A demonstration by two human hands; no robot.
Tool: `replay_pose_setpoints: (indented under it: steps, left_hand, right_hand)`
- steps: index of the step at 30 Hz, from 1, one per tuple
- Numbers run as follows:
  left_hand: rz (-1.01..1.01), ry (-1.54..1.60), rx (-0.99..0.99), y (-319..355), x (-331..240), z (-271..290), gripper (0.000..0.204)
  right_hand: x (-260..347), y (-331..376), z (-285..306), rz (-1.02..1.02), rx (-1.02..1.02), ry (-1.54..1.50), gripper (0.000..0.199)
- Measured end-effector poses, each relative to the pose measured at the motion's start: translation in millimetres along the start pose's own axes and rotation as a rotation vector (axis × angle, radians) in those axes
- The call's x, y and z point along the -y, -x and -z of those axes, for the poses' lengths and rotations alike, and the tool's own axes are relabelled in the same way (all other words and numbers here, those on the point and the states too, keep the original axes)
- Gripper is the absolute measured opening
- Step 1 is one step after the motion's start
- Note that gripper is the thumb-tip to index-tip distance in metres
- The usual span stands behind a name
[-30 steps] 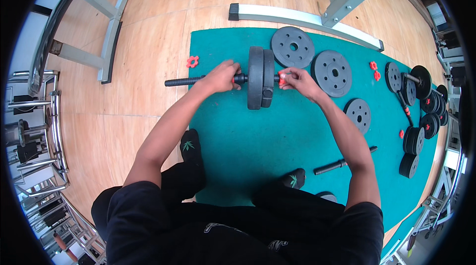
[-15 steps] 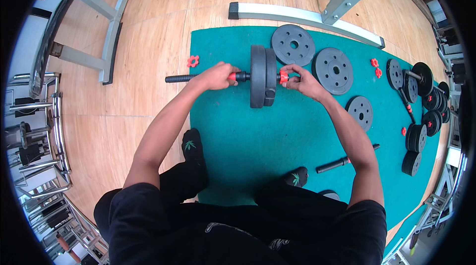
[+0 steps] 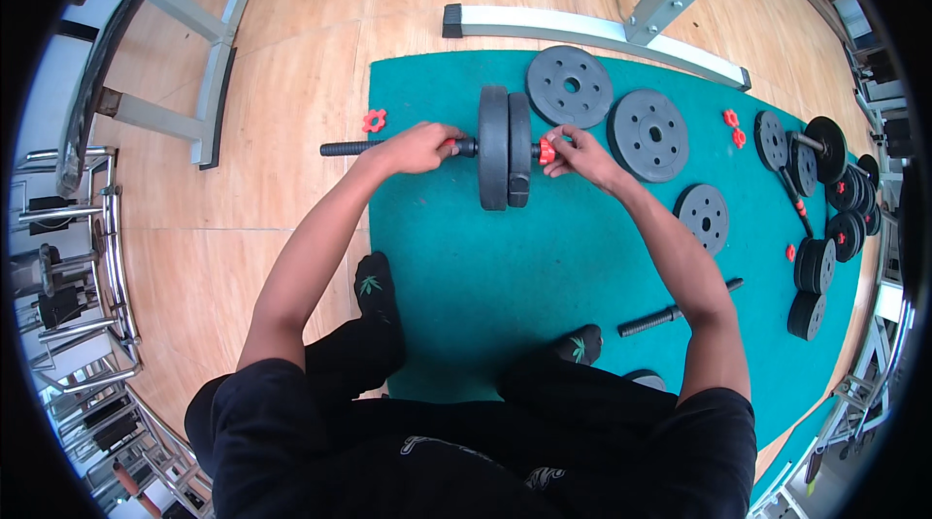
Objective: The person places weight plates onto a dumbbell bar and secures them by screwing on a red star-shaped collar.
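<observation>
A dumbbell bar point(image 3: 347, 148) with a black threaded end lies crosswise before me, two dark weight plates point(image 3: 493, 147) standing side by side on it. My left hand point(image 3: 423, 147) is closed round the bar's grip, left of the plates, where a bit of red shows. On the plates' right side, the fingers of my right hand point(image 3: 581, 159) pinch a red star-shaped nut point(image 3: 547, 149) at the bar's end. A small gap shows between nut and plates. Just beyond my right hand lie two flat grey plates, one round plate point(image 3: 570, 86) and another plate point(image 3: 649, 135).
Under the work is a green mat point(image 3: 466, 296). A loose red nut point(image 3: 375, 120) lies near its left edge, two more red nuts point(image 3: 734, 129) to the right. Another bar point(image 3: 652, 321) rests by my right forearm. A metal frame foot point(image 3: 544, 26) borders the far side.
The dumbbell and its plates have shifted slightly left in view. My right fingers have changed position around the red nut. My left hand keeps its hold on the bar.
</observation>
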State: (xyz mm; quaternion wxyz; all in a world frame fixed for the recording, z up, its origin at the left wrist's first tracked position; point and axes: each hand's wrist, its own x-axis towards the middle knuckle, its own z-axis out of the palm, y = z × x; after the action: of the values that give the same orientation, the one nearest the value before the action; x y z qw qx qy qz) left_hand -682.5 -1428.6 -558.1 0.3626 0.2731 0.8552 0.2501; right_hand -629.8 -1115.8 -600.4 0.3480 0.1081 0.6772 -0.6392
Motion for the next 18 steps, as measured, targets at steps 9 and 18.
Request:
replay_pose_setpoints:
  steps: [9, 18]
  left_hand:
    - [-0.042, -0.027, -0.166, 6.3, -3.1, -10.9, 0.032]
    - [-0.147, -0.166, -0.384, 2.8, 0.9, -28.8, 0.042]
  right_hand:
    - [6.4, 10.3, -15.8, 0.435, -0.038, 0.416, 0.038]
    - [18.3, 2.8, -19.4, -0.048, -0.072, 0.087, 0.047]
